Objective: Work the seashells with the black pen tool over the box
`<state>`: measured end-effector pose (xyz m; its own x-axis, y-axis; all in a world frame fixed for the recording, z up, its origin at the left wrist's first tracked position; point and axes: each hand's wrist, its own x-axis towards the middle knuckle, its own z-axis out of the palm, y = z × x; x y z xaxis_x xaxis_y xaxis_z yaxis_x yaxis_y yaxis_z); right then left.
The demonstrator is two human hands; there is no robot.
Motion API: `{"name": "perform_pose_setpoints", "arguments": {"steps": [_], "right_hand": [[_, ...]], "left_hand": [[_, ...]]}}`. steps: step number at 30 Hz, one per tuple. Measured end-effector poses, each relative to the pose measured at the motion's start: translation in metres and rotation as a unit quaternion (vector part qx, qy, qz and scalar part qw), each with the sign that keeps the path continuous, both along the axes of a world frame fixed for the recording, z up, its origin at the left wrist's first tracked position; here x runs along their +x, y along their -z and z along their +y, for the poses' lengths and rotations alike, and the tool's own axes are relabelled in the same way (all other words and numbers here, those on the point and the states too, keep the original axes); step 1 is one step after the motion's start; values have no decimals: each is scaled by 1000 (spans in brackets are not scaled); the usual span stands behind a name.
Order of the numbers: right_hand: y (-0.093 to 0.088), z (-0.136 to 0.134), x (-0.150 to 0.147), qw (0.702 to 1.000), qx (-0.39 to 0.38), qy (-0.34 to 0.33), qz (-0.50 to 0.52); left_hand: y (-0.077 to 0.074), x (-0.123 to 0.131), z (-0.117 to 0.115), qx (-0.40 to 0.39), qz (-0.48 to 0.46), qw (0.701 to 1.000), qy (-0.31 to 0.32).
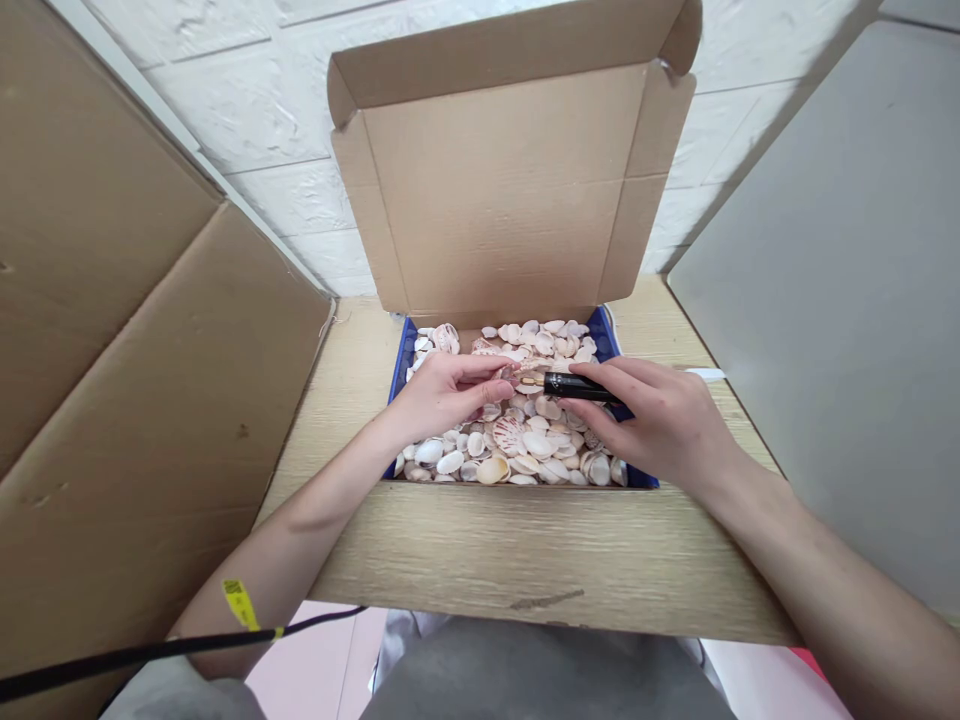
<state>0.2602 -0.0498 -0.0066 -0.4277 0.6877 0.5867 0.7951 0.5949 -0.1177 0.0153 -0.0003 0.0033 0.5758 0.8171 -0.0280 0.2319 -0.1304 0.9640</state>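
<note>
My right hand point(660, 415) is closed round the black barrel of a small handheld drill point(574, 386). The drill's brass-coloured tip points left toward my left hand. A small shell point(508, 374) sits pinched between the thumb and fingers of my left hand point(446, 395); it is partly hidden by the fingertips. Whether the drill's tip touches it I cannot tell. Both hands hover over an open cardboard box with blue sides point(398, 400), which holds many loose shells. Among them lies a larger ribbed scallop shell point(509, 434) with reddish streaks, just below the hands.
The box's brown lid point(502, 190) stands raised against a white brick wall point(247, 110). Cardboard point(172, 400) walls off the left side, a grey panel point(840, 300) the right. The wooden tabletop point(510, 550) ends near my body. A black cable point(150, 652) crosses the lower left.
</note>
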Motion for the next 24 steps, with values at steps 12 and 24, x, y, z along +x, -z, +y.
{"name": "perform_pose_setpoints", "arguments": {"steps": [12, 24], "right_hand": [[-1, -1, 0, 999, -39, -3, 8], [0, -1, 0, 999, -43, -1, 15]], "left_hand": [[3, -1, 1, 29, 23, 999, -2], [4, -1, 1, 44, 30, 999, -4]]}}
